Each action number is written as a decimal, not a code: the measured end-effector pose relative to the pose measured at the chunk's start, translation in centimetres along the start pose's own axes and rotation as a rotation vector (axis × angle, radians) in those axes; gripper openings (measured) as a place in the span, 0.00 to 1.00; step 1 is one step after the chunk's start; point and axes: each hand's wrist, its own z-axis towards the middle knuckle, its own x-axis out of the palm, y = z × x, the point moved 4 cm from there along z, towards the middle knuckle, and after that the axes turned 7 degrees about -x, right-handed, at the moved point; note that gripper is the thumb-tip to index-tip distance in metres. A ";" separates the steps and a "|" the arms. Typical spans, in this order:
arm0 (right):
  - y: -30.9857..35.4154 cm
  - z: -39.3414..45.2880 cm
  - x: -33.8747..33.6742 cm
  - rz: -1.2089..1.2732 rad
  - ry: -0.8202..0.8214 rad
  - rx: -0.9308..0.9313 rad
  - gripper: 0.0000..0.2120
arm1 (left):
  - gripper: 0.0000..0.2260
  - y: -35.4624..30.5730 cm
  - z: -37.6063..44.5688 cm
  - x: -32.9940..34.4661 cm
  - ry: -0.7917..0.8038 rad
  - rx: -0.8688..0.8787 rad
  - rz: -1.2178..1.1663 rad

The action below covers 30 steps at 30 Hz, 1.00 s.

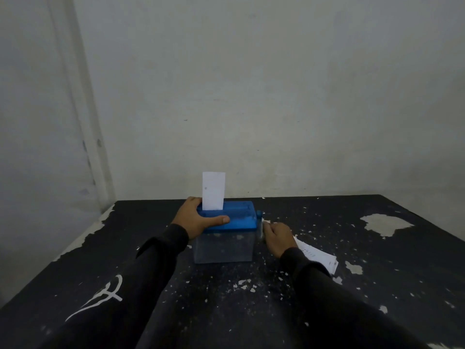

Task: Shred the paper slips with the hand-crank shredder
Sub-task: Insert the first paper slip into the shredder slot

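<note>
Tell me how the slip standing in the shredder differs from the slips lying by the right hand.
The white paper slip stands upright in the slot of the blue-lidded hand-crank shredder; the loose white paper slips lie flat on the black chipped table. The upright slip is single and looks almost blank; the flat ones overlap in a small pile and show faint print. Both are white paper.

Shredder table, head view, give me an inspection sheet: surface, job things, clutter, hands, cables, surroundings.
Surface: black table, paint chipped in pale patches.
Job's things: hand-crank shredder, blue lid on clear bin; one paper slip upright in the slot; paper slip stack lying to its right.
Clutter: pale flecks scattered on the table.
Hands: left hand holds the lid; right hand at the crank, grip blurred.
Cables: nothing seen.
Surroundings: bare pale wall.
</note>
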 end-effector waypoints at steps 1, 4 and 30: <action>0.2 -0.5 -0.1 0.033 -0.036 -0.027 0.20 | 0.32 -0.1 0.0 0.1 0.000 0.000 0.001; 1.3 -1.9 -0.3 0.194 -0.166 -0.114 0.21 | 0.31 -0.3 0.2 0.1 -0.001 0.001 0.023; 6.7 6.1 -2.5 0.291 -0.411 -0.195 0.13 | 0.45 1.0 1.3 0.0 -0.047 0.022 0.065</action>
